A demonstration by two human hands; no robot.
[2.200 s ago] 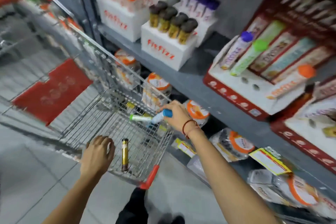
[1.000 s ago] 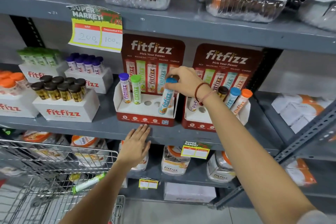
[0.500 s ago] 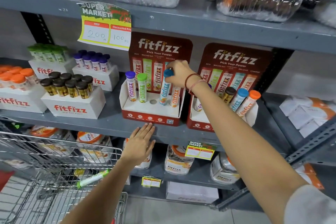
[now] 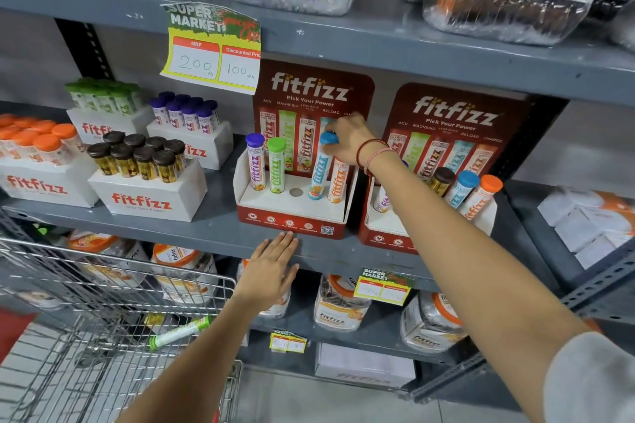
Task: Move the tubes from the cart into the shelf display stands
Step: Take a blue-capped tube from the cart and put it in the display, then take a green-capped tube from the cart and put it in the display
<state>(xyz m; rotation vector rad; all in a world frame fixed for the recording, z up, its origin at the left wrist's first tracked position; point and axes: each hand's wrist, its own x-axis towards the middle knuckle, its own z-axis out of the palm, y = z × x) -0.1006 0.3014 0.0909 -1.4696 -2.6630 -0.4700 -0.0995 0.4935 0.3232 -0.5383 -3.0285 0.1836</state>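
Observation:
My right hand [image 4: 348, 141] grips the cap of a blue-capped tube [image 4: 319, 168], which stands in a hole of the left red display stand [image 4: 290, 221]. That stand also holds a purple-capped tube [image 4: 256, 161], a green-capped tube [image 4: 276, 165] and an orange-labelled tube [image 4: 338, 180]; one hole [image 4: 296, 192] in the middle is bare. My left hand [image 4: 271, 271] lies flat against the shelf edge below the stand. A green tube [image 4: 180, 333] lies in the wire cart [image 4: 103, 319] at lower left.
A second red stand [image 4: 388, 237] to the right holds several tubes. White boxes of brown [image 4: 137, 158], purple [image 4: 185, 112], green and orange tubes fill the shelf's left. Jars sit on the shelf below, bagged goods above.
The blue tube went from the cart up to the left stand and now stands upright in its hole. My left hand moved from the cart to the shelf edge and stays there.

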